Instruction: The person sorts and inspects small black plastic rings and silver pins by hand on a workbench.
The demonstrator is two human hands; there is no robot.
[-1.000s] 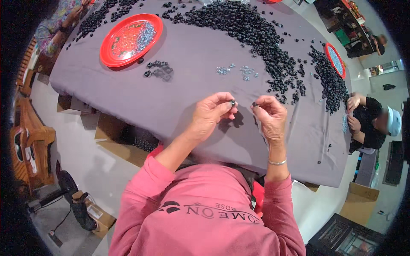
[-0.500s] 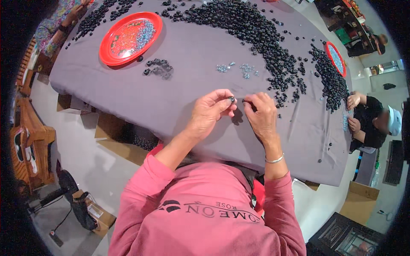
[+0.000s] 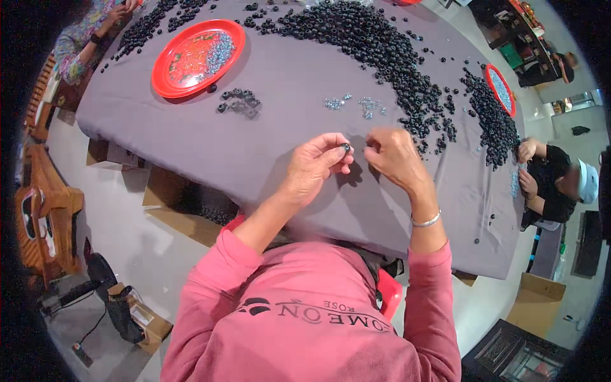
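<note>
My left hand pinches a small round black bead with a hole between thumb and fingertips, over the grey cloth. To its right and apart from it is my right hand, fingers curled in and partly blurred; whatever may be in them is hidden. Beyond both hands lie small clusters of clear, shiny beads. A little group of black beads sits farther left. The big spread of black beads comes close to my right hand.
On the grey-clothed table stand a red plate of clear beads at far left and another red plate at far right. Co-workers' hands are at the right edge, and a patterned sleeve at far left.
My right hand has moved right, away from the left hand, and its wrist has turned. The left hand stays in place with the bead.
</note>
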